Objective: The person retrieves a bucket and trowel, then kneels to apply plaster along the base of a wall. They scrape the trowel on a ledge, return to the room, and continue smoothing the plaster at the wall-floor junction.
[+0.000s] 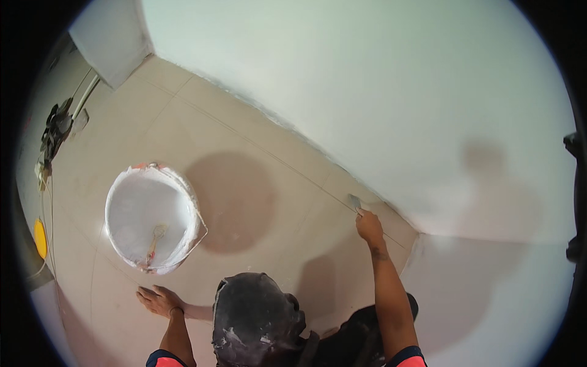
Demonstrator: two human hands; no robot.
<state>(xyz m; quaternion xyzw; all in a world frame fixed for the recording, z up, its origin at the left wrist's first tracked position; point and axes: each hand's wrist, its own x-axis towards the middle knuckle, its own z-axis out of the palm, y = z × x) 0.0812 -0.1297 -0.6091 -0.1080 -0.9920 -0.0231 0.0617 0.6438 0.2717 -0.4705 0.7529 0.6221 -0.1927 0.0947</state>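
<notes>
My right hand (369,225) is closed around the handle of a scraper (354,200) with a flat grey blade. Its blade is over the floor tiles, close to the foot of the white wall (342,79). I cannot tell whether the blade touches the floor. My left hand (160,301) has its fingers stretched out and holds nothing. Just beyond it stands a round white bucket (191,223), smeared with white and fitted with a wire handle. Inside the bucket leans a brush (153,248) with a reddish lower end.
Beige floor tiles (244,183) with thin dark joints run along the wall. Dark tangled items (56,128) and a yellow object (40,238) lie at the far left, with cords near them. A black-clad, white-stained knee (254,318) is between my arms.
</notes>
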